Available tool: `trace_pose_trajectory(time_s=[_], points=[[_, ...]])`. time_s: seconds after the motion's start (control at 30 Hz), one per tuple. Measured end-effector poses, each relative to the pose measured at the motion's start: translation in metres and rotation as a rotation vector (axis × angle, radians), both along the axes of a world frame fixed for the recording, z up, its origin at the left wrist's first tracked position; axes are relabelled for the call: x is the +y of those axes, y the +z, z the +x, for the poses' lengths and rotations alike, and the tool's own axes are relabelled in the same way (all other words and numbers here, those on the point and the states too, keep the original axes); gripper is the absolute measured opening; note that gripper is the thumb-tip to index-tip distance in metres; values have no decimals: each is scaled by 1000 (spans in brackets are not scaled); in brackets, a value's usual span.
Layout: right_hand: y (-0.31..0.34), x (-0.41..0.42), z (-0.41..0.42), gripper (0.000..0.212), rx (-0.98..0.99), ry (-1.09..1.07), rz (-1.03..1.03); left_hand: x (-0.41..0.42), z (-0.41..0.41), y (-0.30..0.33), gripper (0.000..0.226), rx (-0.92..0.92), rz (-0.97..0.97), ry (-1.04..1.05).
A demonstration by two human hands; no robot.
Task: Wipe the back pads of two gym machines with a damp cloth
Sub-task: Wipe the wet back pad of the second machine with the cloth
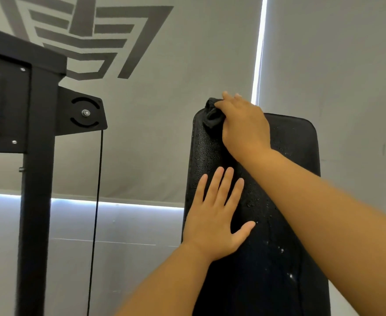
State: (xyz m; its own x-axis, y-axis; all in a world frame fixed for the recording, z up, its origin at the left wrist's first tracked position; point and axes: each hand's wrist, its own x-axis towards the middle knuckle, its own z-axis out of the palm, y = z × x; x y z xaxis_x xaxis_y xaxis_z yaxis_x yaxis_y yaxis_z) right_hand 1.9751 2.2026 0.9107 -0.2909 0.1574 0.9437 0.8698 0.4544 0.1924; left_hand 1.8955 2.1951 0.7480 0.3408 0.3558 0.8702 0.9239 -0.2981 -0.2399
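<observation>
Now: wiping top of first back pad, early in task.
Head view: right hand (244, 124) clenched around dark cloth (213, 115), pressing it on the upright black back pad (292, 142) at its 11 o'clock corner. Left hand (214, 222) released, flat on pad's left side, about 8 o'clock from the cloth, bracing. Water drops scattered over the pad, so most of it looks unwiped. Machine frame (37, 156) with cable (97, 201) at 9 o'clock. Second machine's pad presumably left.
</observation>
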Motion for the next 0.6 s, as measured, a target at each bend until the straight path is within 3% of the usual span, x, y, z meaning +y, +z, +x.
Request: trace_pose_trajectory(time_s=[0.1, 0.23, 0.37, 0.6], points=[[-1, 7, 7, 46, -82, 25, -69, 1, -1, -1, 78, 5, 22, 8], [-5, 6, 24, 40, -237, 45, -109, 1, -1, -3, 78, 6, 60, 10], [0, 10, 40, 36, -313, 44, -45, 1, -1, -4, 77, -11, 75, 14], [-23, 18, 58, 41, -125, 90, 85, 3, -1, -4, 76, -15, 94, 26]])
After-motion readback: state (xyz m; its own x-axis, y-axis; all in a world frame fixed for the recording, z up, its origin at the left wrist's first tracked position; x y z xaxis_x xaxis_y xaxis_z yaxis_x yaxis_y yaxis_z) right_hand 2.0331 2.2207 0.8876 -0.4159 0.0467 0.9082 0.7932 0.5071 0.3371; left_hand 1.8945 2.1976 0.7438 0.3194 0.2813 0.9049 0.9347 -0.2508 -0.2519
